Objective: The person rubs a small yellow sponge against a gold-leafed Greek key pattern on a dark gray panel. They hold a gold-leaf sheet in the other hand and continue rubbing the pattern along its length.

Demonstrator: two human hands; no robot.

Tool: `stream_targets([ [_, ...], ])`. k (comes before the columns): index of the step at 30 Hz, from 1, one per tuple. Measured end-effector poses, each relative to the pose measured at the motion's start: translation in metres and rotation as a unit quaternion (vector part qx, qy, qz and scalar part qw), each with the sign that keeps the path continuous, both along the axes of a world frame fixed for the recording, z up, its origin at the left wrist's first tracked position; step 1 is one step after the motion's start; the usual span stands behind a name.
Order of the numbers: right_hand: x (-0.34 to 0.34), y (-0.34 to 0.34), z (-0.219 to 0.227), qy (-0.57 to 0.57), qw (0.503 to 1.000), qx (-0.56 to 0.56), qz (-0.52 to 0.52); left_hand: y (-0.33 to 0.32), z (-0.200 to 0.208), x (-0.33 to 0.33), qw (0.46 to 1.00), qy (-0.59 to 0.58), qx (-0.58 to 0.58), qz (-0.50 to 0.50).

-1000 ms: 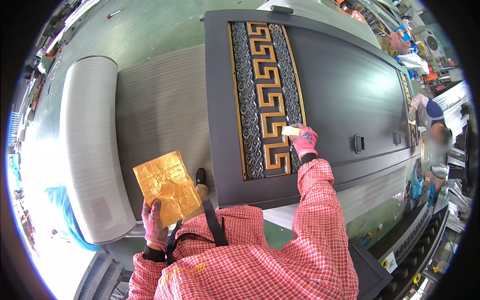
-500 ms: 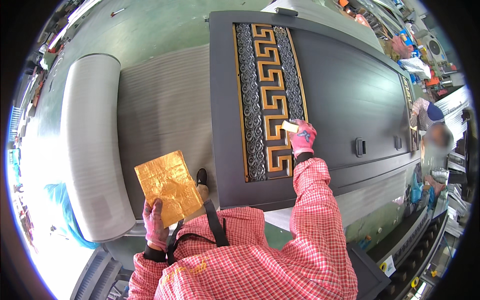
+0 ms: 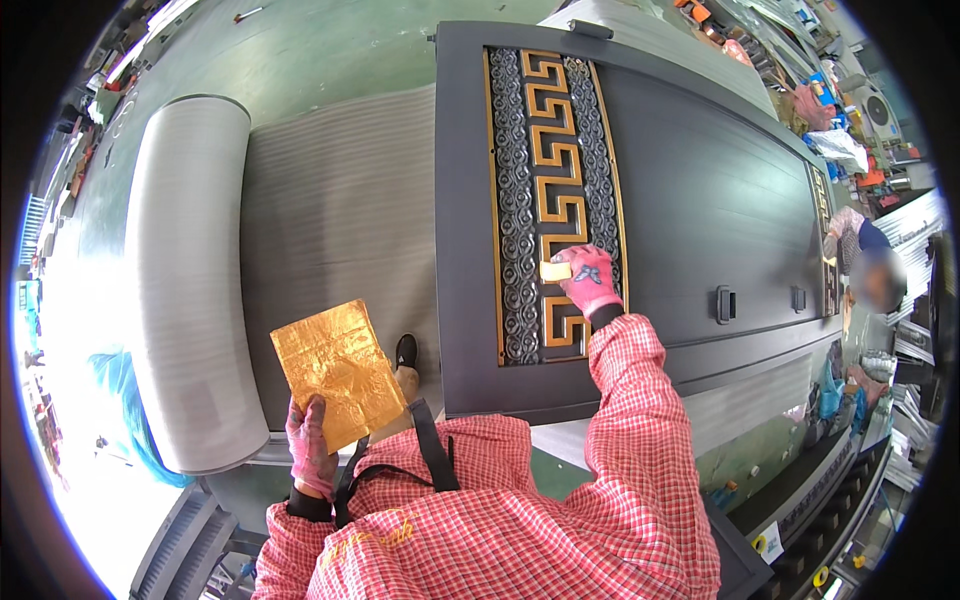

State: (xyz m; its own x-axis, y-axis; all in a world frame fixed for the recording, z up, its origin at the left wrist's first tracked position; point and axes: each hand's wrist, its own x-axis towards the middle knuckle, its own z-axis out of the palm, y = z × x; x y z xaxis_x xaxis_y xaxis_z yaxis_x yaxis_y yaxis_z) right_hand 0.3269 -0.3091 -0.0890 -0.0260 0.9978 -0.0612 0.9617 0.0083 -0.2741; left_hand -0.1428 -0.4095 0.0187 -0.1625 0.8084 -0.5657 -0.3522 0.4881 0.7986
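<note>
My left hand (image 3: 312,445), in a stained pink glove, is closed on the lower left corner of a creased gold foil sheet (image 3: 342,372). The thumb lies over the sheet's face. My right hand (image 3: 590,277), also gloved in pink, pinches a small pale-yellow pad (image 3: 555,271), whose exact material I cannot make out. That pad is at the gold key-pattern relief (image 3: 560,208), in the lower half of a decorated strip. Dark scrollwork bands (image 3: 517,205) flank the pattern. The strip is set into a large dark grey door panel (image 3: 700,190) lying flat.
A thick roll of white foam sheeting (image 3: 190,290) stands left, its unrolled grey part (image 3: 340,200) reaching the panel. My shoe (image 3: 406,350) shows beside the panel's near left edge. Another person (image 3: 862,235) works at the panel's far right end. Clutter (image 3: 830,110) fills the upper right.
My right hand has moved left with the pad, from the strip's right side onto the gold pattern. The left hand still holds the foil sheet. The whole view has shifted slightly.
</note>
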Motion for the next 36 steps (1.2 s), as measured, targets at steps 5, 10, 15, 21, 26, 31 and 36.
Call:
stream_targets([
  [5, 0.0, 0.012, 0.001, -0.006, 0.998, 0.028, -0.048, -0.002, -0.003, -0.001, 1.0, -0.006, 0.009, 0.005],
  [10, -0.001, 0.02, -0.003, 0.023, 0.985, 0.112, -0.125, -0.003, -0.005, -0.004, 1.0, 0.0, 0.002, 0.0],
  [15, 0.004, 0.028, -0.016, -0.028, 0.99, 0.077, -0.117, -0.001, -0.007, -0.004, 1.0, 0.004, 0.001, -0.004],
  [21, -0.003, 0.034, -0.006, -0.01, 0.986, 0.081, -0.144, -0.004, -0.013, -0.007, 1.0, 0.011, 0.014, -0.005],
  [26, -0.005, 0.041, -0.002, -0.053, 0.986, 0.049, -0.149, -0.002, -0.01, -0.002, 1.0, 0.013, 0.008, -0.002],
  [31, -0.01, 0.047, -0.001, -0.034, 0.988, 0.035, -0.148, -0.001, -0.009, -0.001, 1.0, 0.017, 0.008, -0.003],
  [36, -0.008, 0.035, 0.008, 0.079, 0.985, -0.017, -0.154, -0.002, -0.008, -0.002, 1.0, 0.017, -0.007, 0.002],
])
